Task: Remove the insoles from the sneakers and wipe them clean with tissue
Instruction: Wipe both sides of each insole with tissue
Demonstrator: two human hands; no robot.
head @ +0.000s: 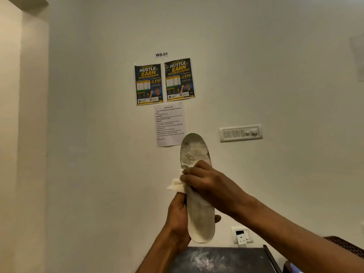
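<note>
A worn white insole (197, 194) stands upright in front of the wall, toe end up and heel down. My left hand (178, 219) grips its lower half from behind, thumb on the left edge and a fingertip showing at the right. My right hand (204, 180) lies across the middle of the insole and presses a crumpled white tissue (176, 185) against it; the tissue sticks out to the left of the fingers. No sneakers are in view.
A dark, scuffed surface (220, 259) lies just below the hands. The cream wall behind carries two posters (164, 81), a printed task sheet (170, 126), a switch panel (240, 133) and a socket (241, 235). A woven dark object (342, 245) shows at the lower right.
</note>
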